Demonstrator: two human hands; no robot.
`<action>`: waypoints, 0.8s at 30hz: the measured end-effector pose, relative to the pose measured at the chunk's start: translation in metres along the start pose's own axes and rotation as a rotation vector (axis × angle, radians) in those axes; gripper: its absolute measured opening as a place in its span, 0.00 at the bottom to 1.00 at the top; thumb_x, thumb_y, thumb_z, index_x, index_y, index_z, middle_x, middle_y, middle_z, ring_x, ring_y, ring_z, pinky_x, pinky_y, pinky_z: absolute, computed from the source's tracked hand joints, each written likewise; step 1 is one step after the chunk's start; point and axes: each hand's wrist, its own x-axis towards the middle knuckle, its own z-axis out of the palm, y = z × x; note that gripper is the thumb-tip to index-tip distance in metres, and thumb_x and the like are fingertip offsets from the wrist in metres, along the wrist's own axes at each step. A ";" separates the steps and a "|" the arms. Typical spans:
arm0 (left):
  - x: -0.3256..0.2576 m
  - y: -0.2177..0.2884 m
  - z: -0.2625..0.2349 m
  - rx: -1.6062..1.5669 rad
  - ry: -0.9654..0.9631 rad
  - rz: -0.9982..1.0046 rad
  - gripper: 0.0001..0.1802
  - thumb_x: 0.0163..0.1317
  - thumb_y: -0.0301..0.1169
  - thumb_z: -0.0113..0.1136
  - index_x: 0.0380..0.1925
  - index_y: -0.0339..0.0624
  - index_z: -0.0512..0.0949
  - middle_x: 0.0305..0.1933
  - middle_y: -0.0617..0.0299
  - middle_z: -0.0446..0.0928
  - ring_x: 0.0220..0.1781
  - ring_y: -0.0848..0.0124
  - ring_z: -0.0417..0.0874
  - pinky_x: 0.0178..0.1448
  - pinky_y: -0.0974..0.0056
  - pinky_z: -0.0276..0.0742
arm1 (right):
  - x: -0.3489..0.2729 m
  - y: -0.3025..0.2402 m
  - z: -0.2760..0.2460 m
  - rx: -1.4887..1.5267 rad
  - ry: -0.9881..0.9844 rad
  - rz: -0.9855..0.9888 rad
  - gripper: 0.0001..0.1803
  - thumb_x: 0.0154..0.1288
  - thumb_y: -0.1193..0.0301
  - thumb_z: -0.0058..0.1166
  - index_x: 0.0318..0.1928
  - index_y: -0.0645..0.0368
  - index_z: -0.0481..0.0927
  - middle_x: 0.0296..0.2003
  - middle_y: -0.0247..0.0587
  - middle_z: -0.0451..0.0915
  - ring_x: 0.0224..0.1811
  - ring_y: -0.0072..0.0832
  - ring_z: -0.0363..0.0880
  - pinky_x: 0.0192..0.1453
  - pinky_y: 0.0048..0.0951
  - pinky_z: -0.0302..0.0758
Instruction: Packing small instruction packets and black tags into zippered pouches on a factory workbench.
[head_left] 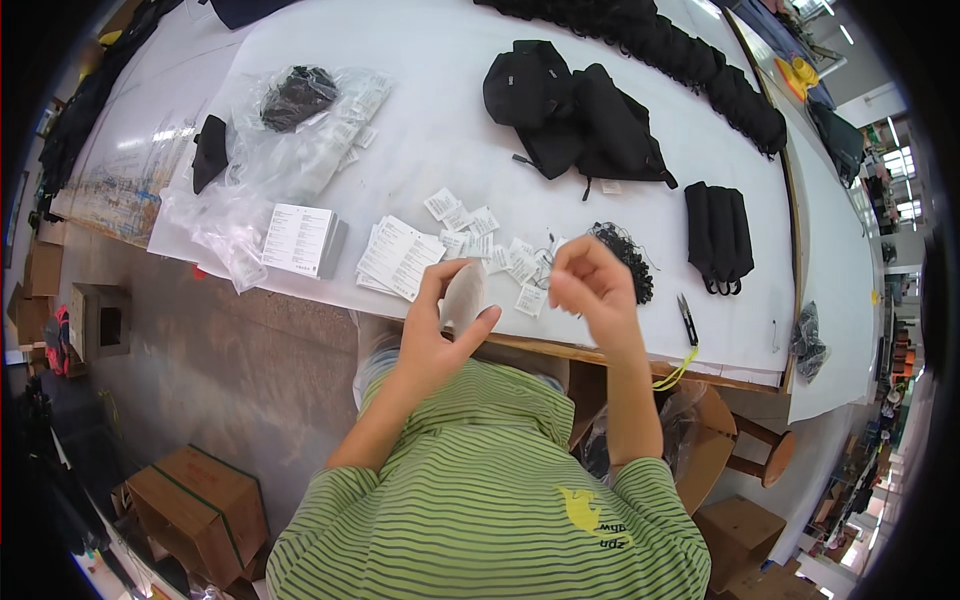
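My left hand (440, 320) pinches a pale paper tag (464, 298) between thumb and fingers above the table's near edge. To its right my right hand (596, 288) is raised with the fingers curled in; whatever they may hold is too small to make out. Just behind that hand lies a bunch of black strings (628, 262). Small white labels (480, 222) are scattered beyond my hands, and a fanned stack of larger printed cards (398, 256) rests to the left of them.
A neat block of white cards (297, 240) stands near clear plastic bags (300, 150). Black fabric bags (575, 115) lie farther back, with a rolled black bundle (718, 238) at the right. Thread snips (687, 318) with a yellow cord sit by the table's front edge.
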 end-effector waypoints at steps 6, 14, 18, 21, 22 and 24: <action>-0.002 0.006 0.004 0.099 0.018 0.238 0.11 0.59 0.22 0.57 0.42 0.38 0.79 0.46 0.56 0.72 0.45 0.65 0.75 0.51 0.66 0.70 | -0.020 0.011 0.035 -0.294 0.073 -0.102 0.06 0.56 0.75 0.61 0.33 0.58 0.77 0.15 0.22 0.62 0.17 0.10 0.55 0.21 0.17 0.52; -0.005 0.009 0.009 0.091 0.127 0.240 0.11 0.55 0.19 0.62 0.40 0.37 0.80 0.39 0.58 0.76 0.41 0.70 0.77 0.47 0.70 0.71 | -0.023 0.016 0.040 -0.544 0.229 -0.210 0.07 0.53 0.75 0.63 0.33 0.57 0.79 0.14 0.25 0.58 0.15 0.14 0.52 0.19 0.20 0.50; -0.004 0.005 0.010 0.143 0.148 0.354 0.14 0.50 0.18 0.66 0.39 0.38 0.80 0.38 0.58 0.77 0.36 0.66 0.78 0.41 0.68 0.74 | -0.022 0.020 0.043 -0.597 0.293 -0.301 0.07 0.52 0.76 0.64 0.33 0.57 0.80 0.14 0.25 0.58 0.15 0.13 0.52 0.19 0.19 0.49; -0.007 0.003 0.010 0.202 0.133 0.344 0.13 0.50 0.16 0.65 0.37 0.37 0.80 0.39 0.57 0.77 0.39 0.71 0.79 0.42 0.70 0.73 | -0.023 0.024 0.049 -0.617 0.340 -0.349 0.07 0.52 0.77 0.64 0.33 0.58 0.80 0.14 0.25 0.59 0.15 0.13 0.53 0.19 0.19 0.50; -0.007 0.000 0.010 0.204 0.137 0.378 0.13 0.50 0.15 0.65 0.37 0.37 0.80 0.39 0.58 0.78 0.39 0.72 0.79 0.42 0.71 0.74 | -0.025 0.026 0.050 -0.631 0.359 -0.363 0.07 0.53 0.77 0.63 0.34 0.58 0.80 0.14 0.27 0.60 0.15 0.15 0.54 0.19 0.21 0.53; -0.007 0.000 0.009 0.206 0.141 0.412 0.13 0.50 0.15 0.65 0.36 0.37 0.81 0.38 0.58 0.78 0.38 0.72 0.79 0.41 0.71 0.74 | -0.027 0.028 0.051 -0.575 0.360 -0.321 0.07 0.54 0.77 0.63 0.34 0.58 0.79 0.14 0.27 0.62 0.15 0.14 0.56 0.19 0.20 0.53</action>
